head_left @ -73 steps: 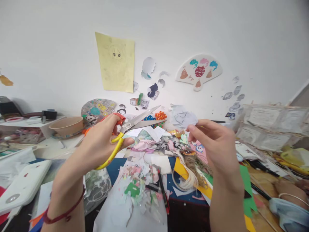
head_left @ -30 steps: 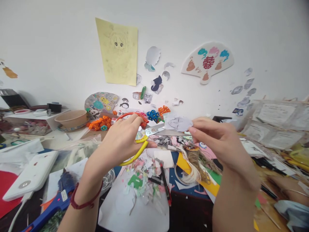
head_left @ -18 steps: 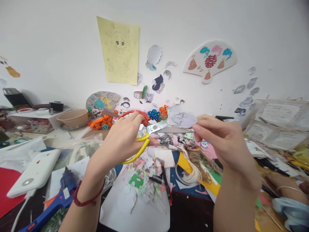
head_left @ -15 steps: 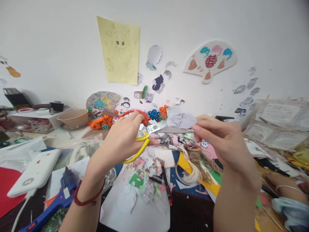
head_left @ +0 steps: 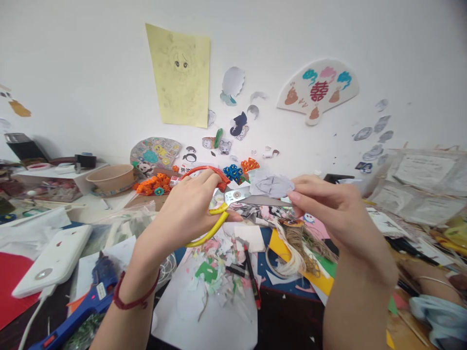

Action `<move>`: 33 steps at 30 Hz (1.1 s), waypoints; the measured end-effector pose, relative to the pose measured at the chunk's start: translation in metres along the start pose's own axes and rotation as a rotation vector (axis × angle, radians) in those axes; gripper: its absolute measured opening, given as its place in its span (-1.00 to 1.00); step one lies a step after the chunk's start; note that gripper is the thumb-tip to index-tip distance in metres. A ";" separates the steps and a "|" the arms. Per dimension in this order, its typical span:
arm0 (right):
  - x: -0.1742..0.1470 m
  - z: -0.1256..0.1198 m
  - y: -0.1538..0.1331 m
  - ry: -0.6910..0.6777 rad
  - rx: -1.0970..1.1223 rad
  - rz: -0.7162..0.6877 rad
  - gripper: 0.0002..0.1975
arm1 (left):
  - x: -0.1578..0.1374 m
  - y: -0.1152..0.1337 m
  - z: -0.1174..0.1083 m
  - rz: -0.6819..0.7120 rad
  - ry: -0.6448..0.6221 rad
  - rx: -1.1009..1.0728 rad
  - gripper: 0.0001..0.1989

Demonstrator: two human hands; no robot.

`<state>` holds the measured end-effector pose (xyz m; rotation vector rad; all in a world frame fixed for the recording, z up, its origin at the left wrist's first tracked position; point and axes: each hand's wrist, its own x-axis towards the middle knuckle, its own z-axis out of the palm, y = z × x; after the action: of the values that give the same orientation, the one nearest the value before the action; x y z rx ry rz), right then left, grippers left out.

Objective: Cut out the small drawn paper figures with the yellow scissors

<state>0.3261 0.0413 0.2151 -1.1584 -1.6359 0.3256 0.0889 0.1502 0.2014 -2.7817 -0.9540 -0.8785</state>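
Observation:
My left hand [head_left: 193,204] is closed around the scissors [head_left: 238,195], which have one red and one yellow handle. Their blades point right, with the paper cutout [head_left: 272,185] at them. This small white piece carries a pencil drawing, and my right hand [head_left: 321,204] pinches its right edge between thumb and fingers. Both hands are raised above a heap of paper scraps [head_left: 219,262] lying on a white sheet [head_left: 197,321]. A black and red pen [head_left: 251,277] lies on the scraps.
At the left are a blue glue gun [head_left: 87,306], a white power bank [head_left: 54,260] with a cable, and a beige bowl [head_left: 111,178]. Twine [head_left: 294,238] lies right of the scraps. Another person's arm [head_left: 434,284] rests at the right edge. Cutouts hang on the wall behind.
The scissors' blades have tilted slightly down and the cutout has shifted a little left and lower. Both hands keep their holds.

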 end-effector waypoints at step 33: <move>-0.002 0.013 0.001 0.267 -0.122 -0.103 -0.79 | 0.003 0.017 0.007 -0.060 -0.027 -0.137 -0.51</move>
<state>0.3158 0.0445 0.2079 -1.1496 -1.4880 0.0038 0.1045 0.1402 0.1993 -2.8992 -1.0243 -0.9517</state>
